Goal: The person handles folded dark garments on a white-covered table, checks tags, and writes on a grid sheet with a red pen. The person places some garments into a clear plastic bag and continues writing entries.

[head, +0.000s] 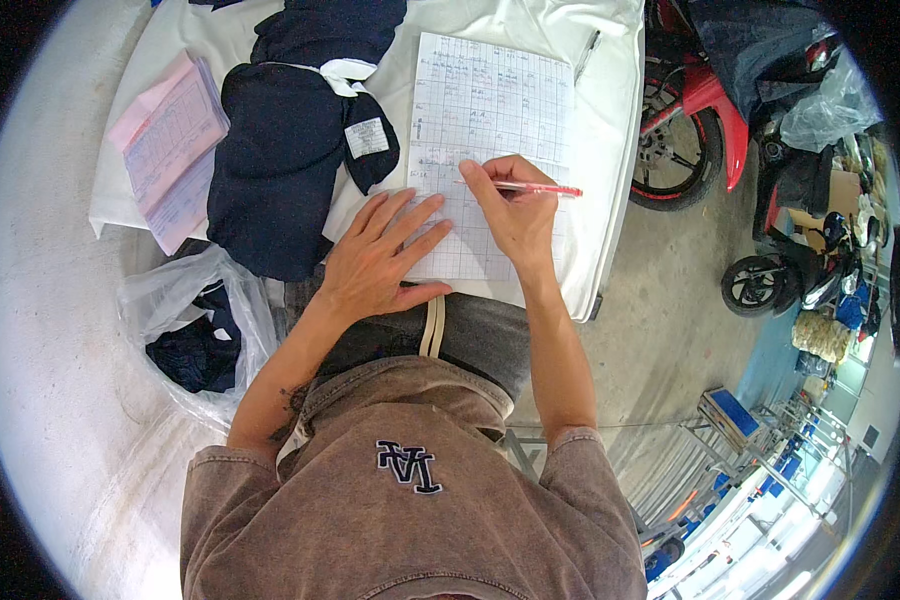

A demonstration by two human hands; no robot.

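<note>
My right hand [521, 214] grips a red pen [547, 187], its tip at the middle of a squared-paper sheet [495, 112] covered with handwriting in its upper half. Flat on the sheet's lower left lies my left hand [386, 255], fingers spread, holding nothing. To its left, folded dark navy fabric garments [277, 172] rest on the white cloth [607, 150], with a white label [366, 139] on a dark flap. Pink printed slips [172, 142] lie at the far left, partly against the garments. A second pen [587, 54] lies beyond the sheet's upper right corner.
A clear plastic bag [255, 292] with dark fabric inside stands left of my lap. Right of the table are a red motorbike's front wheel [675, 142] and another motorbike [757, 285]. Metal racks and a blue-topped stand [731, 416] are at the lower right.
</note>
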